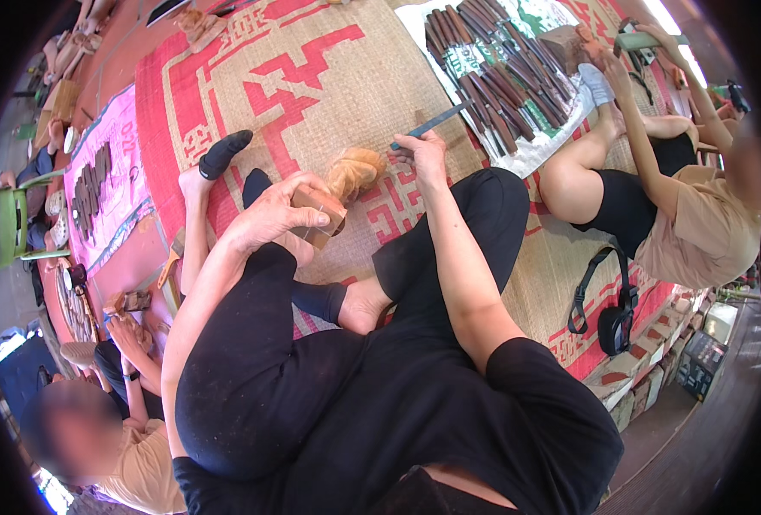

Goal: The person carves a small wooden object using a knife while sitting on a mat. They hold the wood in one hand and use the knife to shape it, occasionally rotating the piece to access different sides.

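Observation:
My left hand (270, 209) is closed around the square base of a light-brown wood carving (354, 172). The rounded, carved end points away from me, above the mat. To the right of it, my right hand (423, 159) grips a flat, narrow, blue-grey file (436, 120). The file slants up to the right, apart from the carving. Its near end is partly hidden in my fingers.
I sit on a red and straw-coloured woven mat (312, 86). Many dark-handled carving tools (500, 77) lie on a white sheet at the far right. A co-worker (698, 206) sits at the right, another (123, 429) at lower left. A black waist bag (614, 322) lies at right.

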A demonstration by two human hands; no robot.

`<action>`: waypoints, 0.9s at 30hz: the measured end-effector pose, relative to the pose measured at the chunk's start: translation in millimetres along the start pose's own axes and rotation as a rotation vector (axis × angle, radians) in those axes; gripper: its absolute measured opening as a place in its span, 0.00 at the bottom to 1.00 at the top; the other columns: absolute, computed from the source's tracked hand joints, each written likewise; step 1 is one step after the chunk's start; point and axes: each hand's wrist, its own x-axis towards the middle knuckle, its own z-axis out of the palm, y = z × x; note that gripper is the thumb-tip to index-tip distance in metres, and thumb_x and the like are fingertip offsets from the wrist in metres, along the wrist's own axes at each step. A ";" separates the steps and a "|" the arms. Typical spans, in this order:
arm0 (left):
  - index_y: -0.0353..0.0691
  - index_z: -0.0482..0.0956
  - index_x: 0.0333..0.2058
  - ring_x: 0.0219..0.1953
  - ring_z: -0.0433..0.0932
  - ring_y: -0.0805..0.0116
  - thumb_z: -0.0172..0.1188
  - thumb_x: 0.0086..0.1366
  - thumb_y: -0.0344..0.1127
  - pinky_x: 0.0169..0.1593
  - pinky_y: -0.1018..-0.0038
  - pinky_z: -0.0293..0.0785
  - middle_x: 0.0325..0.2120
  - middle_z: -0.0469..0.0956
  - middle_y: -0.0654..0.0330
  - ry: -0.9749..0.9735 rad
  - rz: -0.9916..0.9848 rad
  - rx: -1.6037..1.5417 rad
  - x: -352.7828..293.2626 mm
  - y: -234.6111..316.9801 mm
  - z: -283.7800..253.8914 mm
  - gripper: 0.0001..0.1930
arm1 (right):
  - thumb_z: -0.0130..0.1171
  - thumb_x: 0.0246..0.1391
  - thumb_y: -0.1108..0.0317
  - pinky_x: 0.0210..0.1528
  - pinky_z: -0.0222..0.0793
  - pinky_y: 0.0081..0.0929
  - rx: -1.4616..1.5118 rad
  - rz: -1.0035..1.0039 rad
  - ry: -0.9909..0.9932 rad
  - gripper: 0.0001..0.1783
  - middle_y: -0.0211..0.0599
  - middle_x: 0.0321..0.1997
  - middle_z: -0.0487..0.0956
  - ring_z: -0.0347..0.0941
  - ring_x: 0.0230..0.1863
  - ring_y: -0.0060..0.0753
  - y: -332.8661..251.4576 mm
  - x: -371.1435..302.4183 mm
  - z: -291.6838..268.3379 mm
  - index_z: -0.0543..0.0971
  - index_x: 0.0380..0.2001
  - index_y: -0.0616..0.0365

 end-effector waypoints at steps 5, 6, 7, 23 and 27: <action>0.45 0.77 0.42 0.45 0.72 0.72 0.72 0.50 0.44 0.51 0.73 0.66 0.38 0.76 0.64 0.001 -0.014 -0.004 2.3 -1.3 1.0 0.22 | 0.65 0.46 0.71 0.33 0.69 0.21 -0.084 -0.018 -0.144 0.06 0.33 0.26 0.80 0.75 0.27 0.24 0.0 -16.6 19.7 0.80 0.28 0.60; 0.45 0.77 0.42 0.45 0.72 0.72 0.72 0.50 0.44 0.51 0.73 0.66 0.38 0.76 0.64 -0.001 -0.019 0.009 2.8 -0.2 1.5 0.22 | 0.65 0.45 0.71 0.32 0.69 0.21 -0.101 -0.018 -0.182 0.06 0.33 0.26 0.80 0.74 0.27 0.24 3.5 -15.4 18.0 0.80 0.28 0.60; 0.45 0.77 0.42 0.45 0.72 0.72 0.72 0.50 0.44 0.51 0.73 0.66 0.38 0.76 0.64 0.005 -0.012 0.007 3.0 -1.2 1.2 0.22 | 0.64 0.45 0.72 0.31 0.68 0.21 -0.124 -0.037 -0.189 0.05 0.33 0.26 0.80 0.73 0.25 0.24 -2.8 -19.2 20.1 0.79 0.28 0.60; 0.43 0.77 0.42 0.47 0.72 0.70 0.70 0.52 0.39 0.52 0.72 0.66 0.39 0.75 0.63 -0.037 0.032 0.009 2.8 2.9 3.1 0.19 | 0.63 0.44 0.73 0.31 0.70 0.23 -0.208 -0.052 -0.119 0.04 0.34 0.25 0.80 0.76 0.27 0.24 1.6 -15.6 21.6 0.79 0.25 0.62; 0.43 0.77 0.42 0.47 0.72 0.70 0.70 0.52 0.40 0.53 0.72 0.65 0.40 0.74 0.63 -0.090 0.040 0.026 1.7 7.9 4.5 0.19 | 0.62 0.47 0.73 0.29 0.70 0.21 -0.052 -0.009 0.076 0.02 0.33 0.24 0.80 0.76 0.25 0.22 -0.3 -3.5 5.4 0.79 0.25 0.60</action>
